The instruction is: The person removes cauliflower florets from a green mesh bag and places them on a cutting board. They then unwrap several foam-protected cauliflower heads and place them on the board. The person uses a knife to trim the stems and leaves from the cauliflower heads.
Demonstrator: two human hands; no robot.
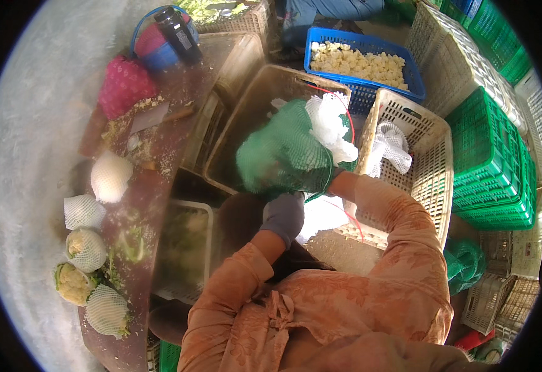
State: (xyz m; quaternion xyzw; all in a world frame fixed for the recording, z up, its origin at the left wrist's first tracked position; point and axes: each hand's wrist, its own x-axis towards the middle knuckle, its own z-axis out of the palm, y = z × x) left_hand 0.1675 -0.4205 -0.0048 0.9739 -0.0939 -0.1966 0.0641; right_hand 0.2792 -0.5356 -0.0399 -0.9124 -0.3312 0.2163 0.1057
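Observation:
A green mesh bag point(285, 144) is bunched up in front of me, above a dirty plastic crate point(238, 139). My left hand point(284, 215), in a grey glove, is closed at the bag's near edge and grips the netting. My right hand point(319, 179) reaches inside the bag's mouth, and the mesh hides its fingers. White foam net sleeves point(329, 121) lie bunched against the bag's far right side. A thin red strip point(350, 116) curves over them. Below the hands is a bright white sheet-like material point(322, 216), washed out by sunlight.
Several cauliflowers in foam nets point(107, 309) line the left table point(145, 204), with a wide-bladed knife point(150, 117) beyond. A pale crate point(431, 162) holds foam netting at right. Cauliflower florets point(359, 65) fill a blue crate point(364, 93). Green crates point(489, 162) are stacked right. Another person's legs point(326, 11) show behind.

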